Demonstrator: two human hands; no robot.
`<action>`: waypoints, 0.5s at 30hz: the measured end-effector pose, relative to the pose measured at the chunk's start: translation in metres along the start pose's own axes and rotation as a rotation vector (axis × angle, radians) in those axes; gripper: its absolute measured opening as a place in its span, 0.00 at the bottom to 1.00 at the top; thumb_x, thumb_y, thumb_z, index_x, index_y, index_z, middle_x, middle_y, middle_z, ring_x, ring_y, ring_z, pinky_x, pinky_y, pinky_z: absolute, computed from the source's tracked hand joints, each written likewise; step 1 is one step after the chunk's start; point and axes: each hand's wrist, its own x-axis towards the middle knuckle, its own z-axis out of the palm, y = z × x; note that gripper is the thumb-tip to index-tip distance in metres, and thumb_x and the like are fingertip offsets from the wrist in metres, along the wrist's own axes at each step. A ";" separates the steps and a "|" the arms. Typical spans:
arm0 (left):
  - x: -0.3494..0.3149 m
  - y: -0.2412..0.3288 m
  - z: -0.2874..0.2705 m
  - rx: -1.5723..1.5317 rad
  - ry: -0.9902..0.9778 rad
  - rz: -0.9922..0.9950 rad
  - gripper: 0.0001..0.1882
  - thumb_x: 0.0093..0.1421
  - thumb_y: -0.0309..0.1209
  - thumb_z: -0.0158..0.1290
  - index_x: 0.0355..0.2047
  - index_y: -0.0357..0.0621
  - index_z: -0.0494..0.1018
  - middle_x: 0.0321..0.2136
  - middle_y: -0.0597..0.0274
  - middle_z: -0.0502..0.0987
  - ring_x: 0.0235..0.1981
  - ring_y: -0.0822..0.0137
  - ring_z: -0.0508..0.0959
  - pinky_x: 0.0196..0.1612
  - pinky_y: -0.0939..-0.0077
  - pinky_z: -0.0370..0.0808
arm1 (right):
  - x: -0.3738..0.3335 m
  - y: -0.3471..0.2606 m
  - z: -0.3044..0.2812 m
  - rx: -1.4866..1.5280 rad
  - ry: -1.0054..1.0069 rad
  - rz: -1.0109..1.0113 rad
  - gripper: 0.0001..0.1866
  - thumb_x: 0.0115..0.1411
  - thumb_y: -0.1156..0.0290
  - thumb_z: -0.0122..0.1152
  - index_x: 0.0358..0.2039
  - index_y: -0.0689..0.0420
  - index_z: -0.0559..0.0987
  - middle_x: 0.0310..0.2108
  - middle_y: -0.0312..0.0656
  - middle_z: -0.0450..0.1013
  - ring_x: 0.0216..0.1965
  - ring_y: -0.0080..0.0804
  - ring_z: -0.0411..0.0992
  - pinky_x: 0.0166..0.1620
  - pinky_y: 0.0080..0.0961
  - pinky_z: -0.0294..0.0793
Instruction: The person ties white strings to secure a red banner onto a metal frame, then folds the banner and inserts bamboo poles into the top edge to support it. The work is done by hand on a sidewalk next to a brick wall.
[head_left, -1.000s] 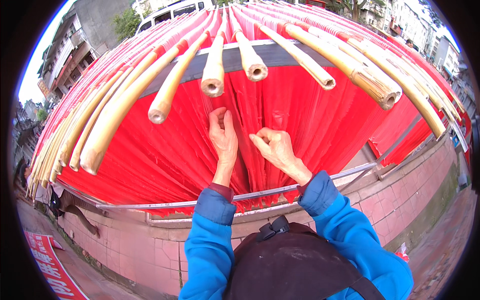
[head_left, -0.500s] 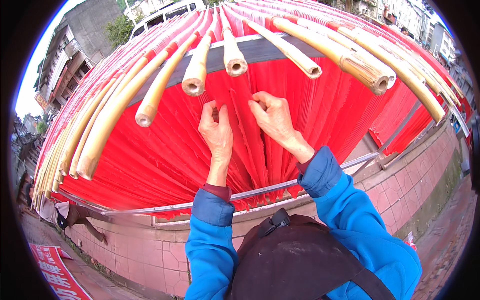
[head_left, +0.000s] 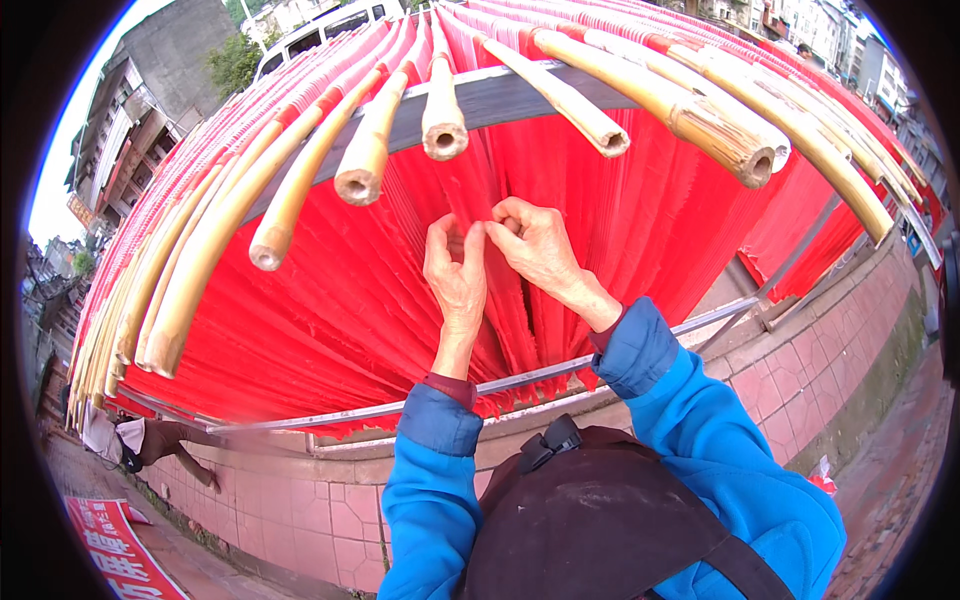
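Observation:
Long red sheets (head_left: 330, 310), cloth-like with rough, frayed edges, hang in close rows from bamboo poles (head_left: 443, 115). In front of them, below the pole ends, my two hands are side by side with fingertips almost touching. My left hand (head_left: 457, 280) is closed, thumb against the bent fingers, at the edge of a red sheet. My right hand (head_left: 545, 255) pinches with thumb and forefinger at the same sheet, just right of the left. The exact bit of sheet between the fingertips is mostly hidden.
A dark crossbar (head_left: 400, 125) runs under the poles, and a metal rail (head_left: 540, 375) crosses below the hands. Pink tiled wall (head_left: 300, 520) lies beneath. A person (head_left: 150, 440) stands at far left, near a red printed banner (head_left: 120, 550). A white van (head_left: 320, 35) is behind.
My left hand has moved right and slightly down, closing the gap to my right hand. The right hand has dropped slightly. The near poles appear shifted left in view.

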 end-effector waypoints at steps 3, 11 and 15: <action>0.002 -0.003 -0.005 0.097 0.000 0.014 0.08 0.63 0.27 0.53 0.30 0.37 0.67 0.21 0.69 0.66 0.25 0.79 0.62 0.27 0.80 0.63 | -0.001 0.001 -0.002 0.034 0.025 0.008 0.05 0.54 0.74 0.61 0.28 0.62 0.76 0.16 0.46 0.70 0.16 0.31 0.70 0.21 0.28 0.66; 0.005 0.009 -0.012 0.076 0.117 -0.038 0.08 0.58 0.23 0.54 0.38 0.35 0.70 0.29 0.55 0.73 0.27 0.67 0.72 0.34 0.73 0.71 | -0.008 0.001 -0.003 0.066 -0.018 -0.012 0.05 0.54 0.77 0.61 0.27 0.62 0.74 0.16 0.42 0.67 0.17 0.23 0.67 0.22 0.26 0.64; 0.010 0.040 -0.007 0.201 0.176 0.335 0.14 0.55 0.21 0.57 0.42 0.37 0.72 0.34 0.55 0.74 0.37 0.62 0.73 0.38 0.70 0.71 | -0.009 -0.001 0.007 0.106 -0.045 -0.064 0.04 0.55 0.78 0.60 0.29 0.62 0.73 0.18 0.41 0.68 0.19 0.24 0.66 0.22 0.23 0.64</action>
